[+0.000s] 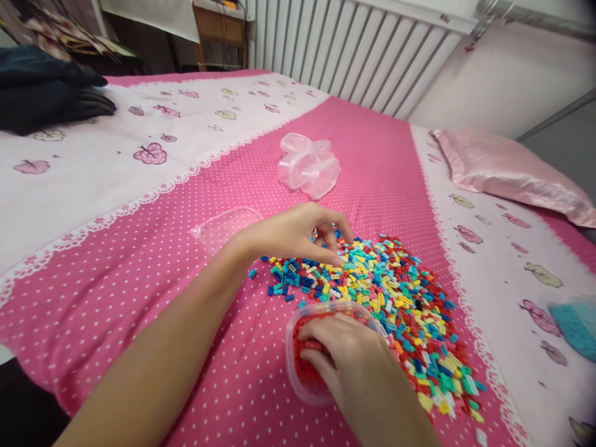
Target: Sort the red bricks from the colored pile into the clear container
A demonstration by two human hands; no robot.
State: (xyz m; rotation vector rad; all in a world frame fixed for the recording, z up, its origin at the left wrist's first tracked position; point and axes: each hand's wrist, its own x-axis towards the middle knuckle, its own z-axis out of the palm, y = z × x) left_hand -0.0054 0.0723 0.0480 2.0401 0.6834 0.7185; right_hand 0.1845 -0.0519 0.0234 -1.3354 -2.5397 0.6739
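A loose heap of small toy building bricks (395,292) in many colours is spread over the pink sheet. Above its left edge hovers my left hand (310,233), fingers curved, with a gap between thumb and index finger and nothing visible in it. My right hand (356,351) reaches into a clear plastic tub (291,372) in front of the heap. Inside the tub lie red bricks (305,372). A few red bricks show between the thumb and index finger of this hand; its other fingers are partly hidden.
Behind the heap sits a cluster of clear plastic containers (310,164). A clear lid (226,226) lies left, beside my left forearm. The bed also holds a pink pillow (516,174), dark clothing (51,90) and a blue item (577,326) at the right edge. White railings (344,53) stand behind.
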